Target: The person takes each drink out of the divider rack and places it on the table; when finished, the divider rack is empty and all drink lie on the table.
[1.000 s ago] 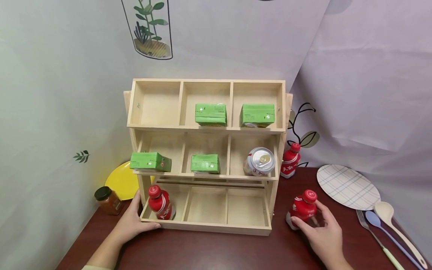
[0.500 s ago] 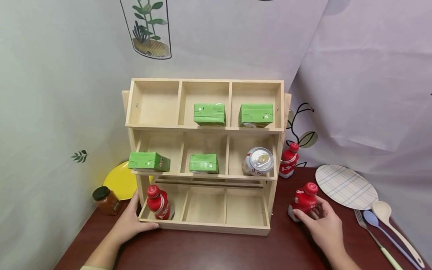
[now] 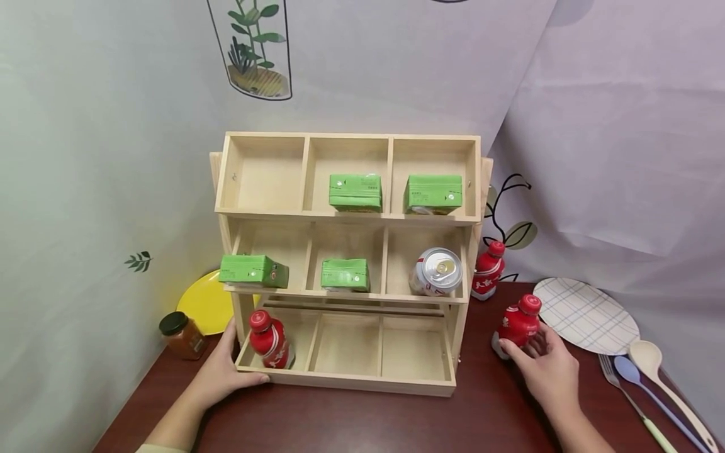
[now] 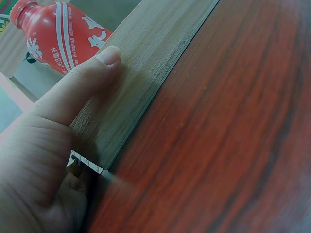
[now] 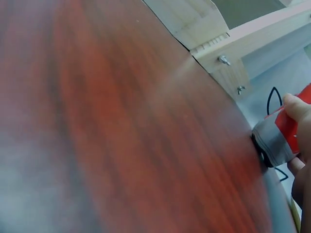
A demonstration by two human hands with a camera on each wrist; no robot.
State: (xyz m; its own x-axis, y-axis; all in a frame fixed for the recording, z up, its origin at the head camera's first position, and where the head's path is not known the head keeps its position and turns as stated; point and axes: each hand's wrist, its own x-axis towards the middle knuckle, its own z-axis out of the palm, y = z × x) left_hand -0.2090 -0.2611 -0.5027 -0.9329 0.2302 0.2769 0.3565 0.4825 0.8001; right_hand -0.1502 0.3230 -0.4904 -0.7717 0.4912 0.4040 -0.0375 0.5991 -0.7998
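My right hand [image 3: 546, 371] grips a red bottle [image 3: 518, 324] at the right of the wooden shelf rack [image 3: 362, 382]. In the right wrist view, the thumb lies against the bottle [image 5: 276, 138], whose grey base shows. My left hand [image 3: 222, 371] holds the front left corner of the rack's bottom tier, thumb along the front board [image 4: 131, 77] and fingers back along the side. Just behind that thumb, another red bottle [image 3: 270, 343] stands in the bottom-left compartment. A third red bottle [image 3: 487, 270] is at the rack's right side, farther back.
Green cartons [image 3: 355, 192] sit in the upper and middle tiers, with a silver can [image 3: 436, 272] at middle right. A yellow plate [image 3: 204, 302] and a jar [image 3: 182, 335] are at left. At right lie a checked plate [image 3: 586, 314], fork [image 3: 629, 393] and spoons [image 3: 674, 387].
My right hand has carried the red bottle away from me and slightly right, toward the checked plate. The left hand has kept its place on the rack corner.
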